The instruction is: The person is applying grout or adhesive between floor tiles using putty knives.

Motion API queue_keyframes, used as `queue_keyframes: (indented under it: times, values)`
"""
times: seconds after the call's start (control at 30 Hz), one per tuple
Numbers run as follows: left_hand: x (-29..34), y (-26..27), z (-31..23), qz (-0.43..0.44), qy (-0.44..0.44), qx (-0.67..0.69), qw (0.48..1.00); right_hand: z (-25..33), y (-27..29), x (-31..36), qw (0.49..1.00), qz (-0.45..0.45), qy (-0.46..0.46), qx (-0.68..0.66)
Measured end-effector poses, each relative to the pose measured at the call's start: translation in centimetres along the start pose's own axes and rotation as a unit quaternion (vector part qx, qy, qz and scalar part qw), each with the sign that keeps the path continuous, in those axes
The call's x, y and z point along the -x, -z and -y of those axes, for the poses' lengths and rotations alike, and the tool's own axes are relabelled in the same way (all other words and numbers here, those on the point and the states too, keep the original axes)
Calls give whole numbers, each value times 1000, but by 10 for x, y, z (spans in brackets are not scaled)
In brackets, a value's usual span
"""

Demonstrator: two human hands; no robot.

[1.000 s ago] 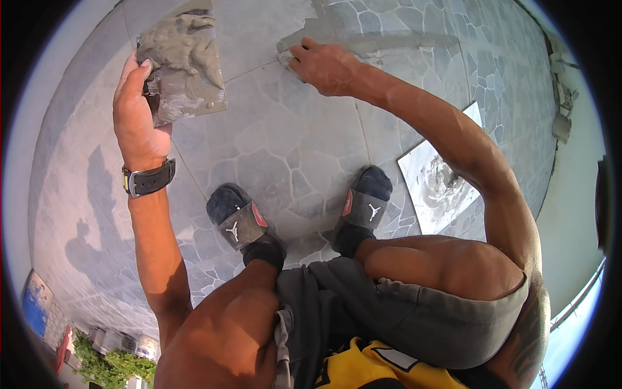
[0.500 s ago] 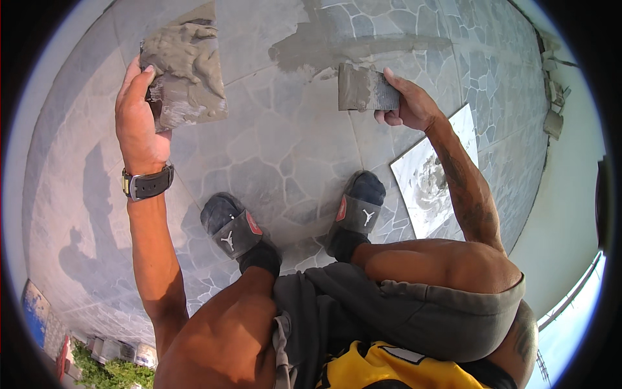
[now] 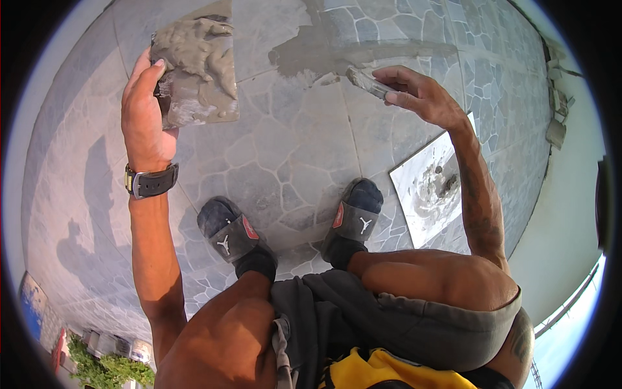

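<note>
My left hand (image 3: 148, 115) is closed on the edge of a flat rectangular board (image 3: 180, 111), thumb on top. Thick wet grey mortar (image 3: 197, 52) is heaped over most of it. My right hand (image 3: 421, 96) pinches a small, flat grey rectangular piece (image 3: 367, 83), smeared with mortar and now tilted nearly edge-on. Its far end is just above a wet grey mortar patch (image 3: 304, 55) spread along the joints of the stone-patterned floor tiles (image 3: 272, 142). Whether it touches the floor, I cannot tell.
A white marbled tile (image 3: 421, 211) with mortar smears and lumps lies right of my feet, partly behind my right forearm. My sandalled feet (image 3: 353, 220) stand on the floor. Rubble (image 3: 556, 133) lies along the wall (image 3: 564, 194) at right. Plants (image 3: 107, 369) show at lower left.
My right hand has turned the small piece from face-on to nearly edge-on, its fingers shifting on it. The board in my left hand has moved slightly right.
</note>
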State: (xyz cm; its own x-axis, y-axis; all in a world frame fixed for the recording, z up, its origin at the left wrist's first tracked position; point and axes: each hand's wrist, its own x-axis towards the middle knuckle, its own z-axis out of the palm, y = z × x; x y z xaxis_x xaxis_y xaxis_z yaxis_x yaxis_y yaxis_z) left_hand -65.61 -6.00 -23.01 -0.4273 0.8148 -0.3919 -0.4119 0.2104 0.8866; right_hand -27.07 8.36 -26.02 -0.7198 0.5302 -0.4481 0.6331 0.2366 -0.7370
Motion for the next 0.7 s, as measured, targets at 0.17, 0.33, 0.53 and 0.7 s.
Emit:
queue_keyframes:
  times: [0.17,0.33,0.53,0.7]
  values:
    - [4,-18,4,-1,10,10,1000,-10,-19,-1,922,-47,140,357]
    - [28,-20,-2,-6,9,-2,1000,-29,-38,-4,864,-9,149,481]
    - [52,-10,-16,13,-15,-10,1000,-6,-22,24,848,44,124,514]
    - [84,1,-27,-24,-17,-18,999,-2,-42,45,835,34,133,533]
